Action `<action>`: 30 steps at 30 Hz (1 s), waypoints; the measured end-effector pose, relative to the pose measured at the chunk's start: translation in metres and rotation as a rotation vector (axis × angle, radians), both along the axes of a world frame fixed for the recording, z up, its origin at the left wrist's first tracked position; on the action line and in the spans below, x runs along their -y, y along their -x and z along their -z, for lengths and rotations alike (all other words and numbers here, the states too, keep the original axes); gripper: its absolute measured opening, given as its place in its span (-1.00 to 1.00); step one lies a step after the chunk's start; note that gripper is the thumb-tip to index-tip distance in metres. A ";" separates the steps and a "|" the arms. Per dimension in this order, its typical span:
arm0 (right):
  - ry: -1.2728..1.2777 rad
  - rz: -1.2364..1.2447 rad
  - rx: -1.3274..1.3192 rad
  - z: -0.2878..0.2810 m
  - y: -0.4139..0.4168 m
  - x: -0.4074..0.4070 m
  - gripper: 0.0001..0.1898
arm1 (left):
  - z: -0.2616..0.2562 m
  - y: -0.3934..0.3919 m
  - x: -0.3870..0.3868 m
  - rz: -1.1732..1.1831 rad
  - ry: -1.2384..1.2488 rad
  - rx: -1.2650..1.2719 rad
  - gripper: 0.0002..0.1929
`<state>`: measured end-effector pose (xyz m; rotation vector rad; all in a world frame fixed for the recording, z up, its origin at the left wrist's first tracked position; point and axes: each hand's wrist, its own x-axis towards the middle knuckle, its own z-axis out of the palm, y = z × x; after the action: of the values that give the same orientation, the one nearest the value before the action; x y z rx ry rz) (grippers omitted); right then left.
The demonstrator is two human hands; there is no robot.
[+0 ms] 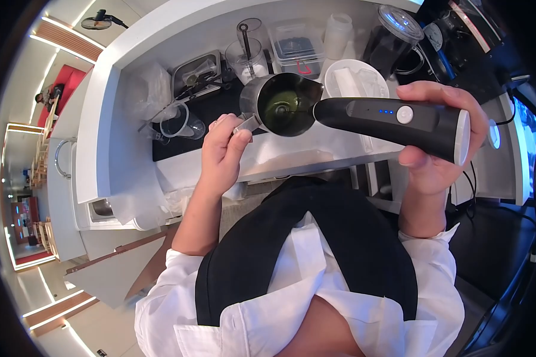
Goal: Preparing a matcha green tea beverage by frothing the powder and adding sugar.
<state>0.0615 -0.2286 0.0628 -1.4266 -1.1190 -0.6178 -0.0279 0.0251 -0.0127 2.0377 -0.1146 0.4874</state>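
My left hand [225, 149] grips the handle of a metal milk-frothing pitcher [252, 96], which is tipped so that I look into its mouth. Green liquid [286, 105] lies inside. In my right hand [442, 134] is a black handheld electric frother [384, 118] with a white button and several lit blue dots. Its narrow end reaches over the pitcher's rim, and the whisk head [282, 109] appears to be in the liquid. The pitcher hides part of the counter behind it.
Beyond the pitcher stand a clear measuring cup [239, 56] with a spoon, lidded plastic containers [295, 44] and a white round bowl [339, 67]. On the left are a steel tray of utensils [196, 76] and a clear plastic cup [174, 119]. A dark lidded jug [388, 40] stands at back right.
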 end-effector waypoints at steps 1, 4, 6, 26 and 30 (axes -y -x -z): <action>-0.017 0.013 -0.017 0.001 0.000 0.000 -0.27 | 0.000 0.000 0.000 0.000 0.000 0.000 -0.73; -0.013 0.015 -0.007 0.002 -0.001 0.001 -0.27 | -0.002 -0.001 0.001 0.003 -0.001 0.002 -0.72; 0.007 0.004 0.017 0.000 -0.002 0.001 -0.27 | -0.003 -0.001 0.002 0.007 -0.003 0.007 -0.72; 0.204 0.018 0.195 -0.023 -0.006 0.005 -0.25 | -0.008 -0.001 0.003 0.015 -0.013 0.009 -0.69; 0.247 0.013 0.187 -0.028 -0.004 0.008 -0.25 | -0.009 -0.004 0.007 0.030 0.002 0.017 -0.69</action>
<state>0.0655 -0.2363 0.0909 -1.6123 -1.3714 -0.6491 -0.0242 0.0185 -0.0033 2.0273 -0.1541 0.4862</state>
